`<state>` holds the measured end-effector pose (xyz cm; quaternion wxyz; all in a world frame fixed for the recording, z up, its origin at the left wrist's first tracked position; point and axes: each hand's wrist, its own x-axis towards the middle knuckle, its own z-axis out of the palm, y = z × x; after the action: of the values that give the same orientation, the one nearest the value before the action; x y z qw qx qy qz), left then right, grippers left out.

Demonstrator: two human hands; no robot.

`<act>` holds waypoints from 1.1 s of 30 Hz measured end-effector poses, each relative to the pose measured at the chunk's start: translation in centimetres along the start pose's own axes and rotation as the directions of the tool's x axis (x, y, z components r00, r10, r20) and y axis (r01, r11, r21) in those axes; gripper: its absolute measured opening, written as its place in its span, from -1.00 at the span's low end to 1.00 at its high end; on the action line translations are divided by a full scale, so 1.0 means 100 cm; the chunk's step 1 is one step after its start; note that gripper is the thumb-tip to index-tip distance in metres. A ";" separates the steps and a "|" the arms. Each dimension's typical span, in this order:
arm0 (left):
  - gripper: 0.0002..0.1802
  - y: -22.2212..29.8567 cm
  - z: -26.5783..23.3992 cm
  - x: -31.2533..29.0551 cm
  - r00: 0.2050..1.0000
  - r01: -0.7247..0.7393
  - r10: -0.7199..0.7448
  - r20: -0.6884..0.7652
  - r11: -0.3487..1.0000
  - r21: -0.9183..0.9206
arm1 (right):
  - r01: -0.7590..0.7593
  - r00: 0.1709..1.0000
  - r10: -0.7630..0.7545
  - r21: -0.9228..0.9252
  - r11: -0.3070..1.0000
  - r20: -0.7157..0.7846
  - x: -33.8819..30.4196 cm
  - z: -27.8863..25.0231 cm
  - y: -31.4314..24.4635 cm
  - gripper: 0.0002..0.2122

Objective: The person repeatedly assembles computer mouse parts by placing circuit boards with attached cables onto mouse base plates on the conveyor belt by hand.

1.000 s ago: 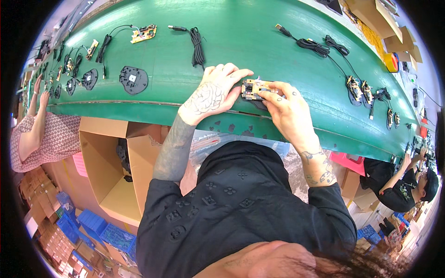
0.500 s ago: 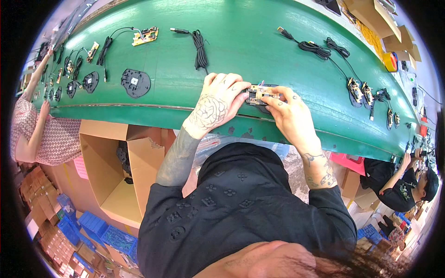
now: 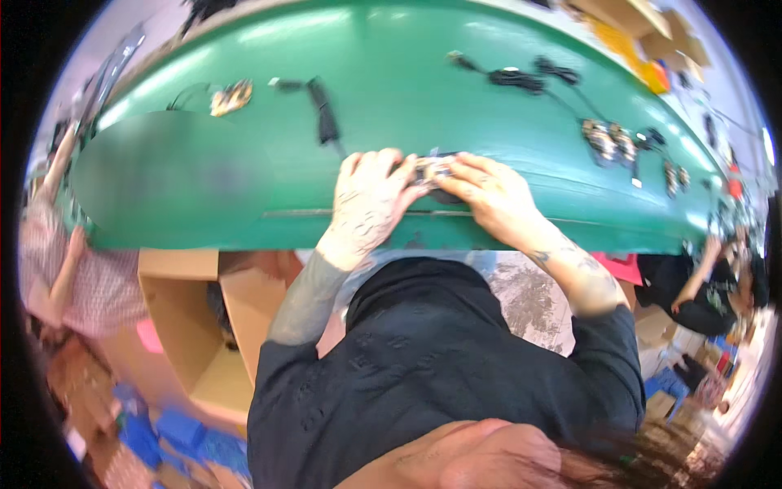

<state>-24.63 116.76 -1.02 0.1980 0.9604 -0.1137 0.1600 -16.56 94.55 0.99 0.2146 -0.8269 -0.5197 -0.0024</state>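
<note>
Between my hands, at the near part of the green work surface, a small tan circuit board [image 3: 432,169] rests on a black plastic mouse base [image 3: 445,196]. My left hand [image 3: 368,196] is closed with its thumb and fingertips at the board's left end. From the other side my right hand [image 3: 498,196] grips the board, its fingers lying over the right end and hiding part of it. A bundled black cable [image 3: 323,114] runs down toward my left fingers. Motion blur hides the fine parts of the board.
On the green work surface [image 3: 391,81] lie another circuit board [image 3: 232,97] at left and coiled black cables [image 3: 517,79] with boards [image 3: 600,140] at right. An opened cardboard box [image 3: 183,326] stands below left. People work at both ends; the surface's left part is smeared.
The view has shifted and blurred, so things on the surface appear farther left. My right fingers now lie flatter and farther across the board. Both hands stay on it.
</note>
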 end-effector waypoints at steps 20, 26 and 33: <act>-0.58 -0.052 0.004 0.047 0.899 -0.239 0.290 0.329 0.953 -0.186 | -0.195 0.947 0.197 0.032 0.980 -0.254 -0.021 0.061 -0.019 -0.57; -0.60 -0.056 0.014 0.044 0.916 -0.245 0.303 0.263 0.942 -0.230 | -0.236 0.945 0.222 -0.031 0.971 -0.240 -0.010 0.063 -0.016 -0.53; -0.58 -0.059 0.026 0.041 0.920 -0.284 0.346 0.184 0.912 -0.295 | -0.242 0.942 0.231 -0.015 0.970 -0.244 -0.008 0.065 -0.013 -0.60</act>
<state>-18.48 120.31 -3.83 0.2801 0.9064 -0.3105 0.0601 -19.46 96.69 -4.68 0.2560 -0.8816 -0.3866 -0.0886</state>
